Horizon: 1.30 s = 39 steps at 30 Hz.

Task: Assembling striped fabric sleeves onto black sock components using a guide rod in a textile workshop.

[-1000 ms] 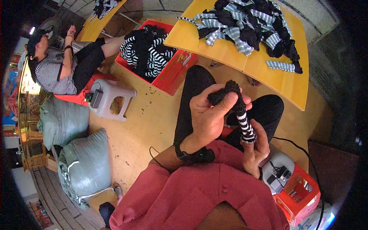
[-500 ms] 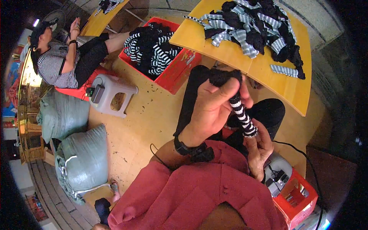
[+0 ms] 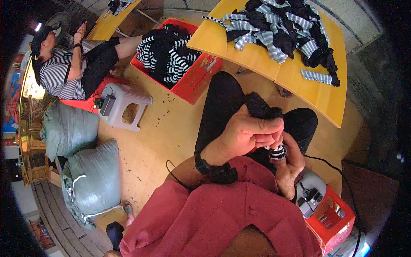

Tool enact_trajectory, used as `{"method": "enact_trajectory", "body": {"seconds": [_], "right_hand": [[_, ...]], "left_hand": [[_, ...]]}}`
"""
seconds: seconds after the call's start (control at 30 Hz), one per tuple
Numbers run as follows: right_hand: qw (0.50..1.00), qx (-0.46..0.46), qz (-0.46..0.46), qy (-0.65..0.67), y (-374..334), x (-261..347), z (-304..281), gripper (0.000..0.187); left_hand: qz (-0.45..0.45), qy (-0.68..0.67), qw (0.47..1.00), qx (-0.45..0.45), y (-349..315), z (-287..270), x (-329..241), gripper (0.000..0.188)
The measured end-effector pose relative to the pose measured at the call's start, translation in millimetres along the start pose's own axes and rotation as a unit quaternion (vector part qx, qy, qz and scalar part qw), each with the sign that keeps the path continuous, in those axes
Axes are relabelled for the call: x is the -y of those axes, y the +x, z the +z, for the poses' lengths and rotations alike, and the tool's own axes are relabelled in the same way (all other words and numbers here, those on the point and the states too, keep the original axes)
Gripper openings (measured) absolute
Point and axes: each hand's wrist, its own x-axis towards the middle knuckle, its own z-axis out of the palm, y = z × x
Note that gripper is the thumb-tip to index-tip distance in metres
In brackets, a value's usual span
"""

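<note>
Between my hands is a knitted tube (image 3: 277,153) with black and white stripes, its black fluffy end (image 3: 262,107) bunched up above my left fingers. My left hand (image 3: 252,130) is closed around the tube, which hides most of the stripes. Lower right, my right hand (image 3: 290,160) pinches the striped end between thumb and fingers. Both hands nearly touch, above my lap. How the knit is folded inside my left fist is hidden.
A yellow table (image 3: 239,55) ahead bears a pile of striped and black knit pieces (image 3: 274,30). Left of it stands a red crate (image 3: 188,85) full of similar knits. A person (image 3: 64,64) sits further left, by a grey stool (image 3: 124,105) and stuffed sacks (image 3: 92,180).
My left hand has come down along the tube to my right hand, covering most of the stripes. The black end has moved down with it. My right hand stays nearly in place.
</note>
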Motion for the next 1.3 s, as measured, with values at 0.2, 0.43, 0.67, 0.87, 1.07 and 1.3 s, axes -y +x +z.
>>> {"method": "enact_trajectory", "body": {"seconds": [0.2,0.43,0.67,0.87,1.07,1.3], "right_hand": [[0.93,0.091,0.18,0.309,3,6,6,0.044],[0.978,-0.031,0.083,0.188,-6,16,12,0.043],[0.996,-0.014,0.035,0.086,-17,33,-3,0.039],[0.995,-0.049,-0.077,-0.038,-18,22,-9,0.045],[0.998,-0.029,-0.052,-0.023,-20,24,-13,0.044],[0.998,-0.048,-0.038,0.025,-15,39,0,0.038]], "left_hand": [[-0.001,0.001,0.998,-0.067,-3,16,4,0.034],[0.083,0.119,0.978,-0.149,-1,33,-3,0.02],[0.208,0.194,0.95,-0.131,-10,39,-24,0.032],[0.303,0.257,0.905,-0.153,-10,47,-20,0.026],[0.375,0.286,0.871,-0.137,-9,49,-27,0.028],[0.342,0.233,0.893,-0.179,-9,54,-15,0.031]]}}
